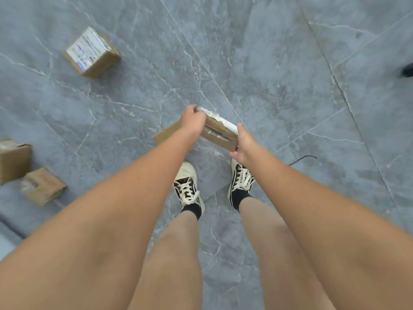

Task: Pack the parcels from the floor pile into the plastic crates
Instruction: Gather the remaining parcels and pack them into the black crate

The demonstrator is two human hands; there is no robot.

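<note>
Left hand (192, 120): curling its fingers over the far top edge of the parcel (220, 130) and gripping it there, back of the hand facing the camera.
Right hand (243, 143): gripping the near right end of the same parcel, thumb lying along the top edge, fingers reaching underneath.
Parcel: being held between both hands, tilted, above the floor (268, 74); brown card with torn white tape along its upper edge.
Flat card (166, 135): sticking out below and to the left of the left hand; whether it is part of the parcel or lying on the floor, I cannot tell.
Labelled box (92, 52): sitting on the floor well away, up and left of the left hand, white label facing up.
Two boxes: lying far left of the left forearm, one (13, 161) at the frame edge, a smaller one (42, 186) just beside it.
Shoes (188, 186): standing on the floor just below the hands, white laces, black socks.
Cord (301, 158): running thin and black on the floor right of the right hand.
</note>
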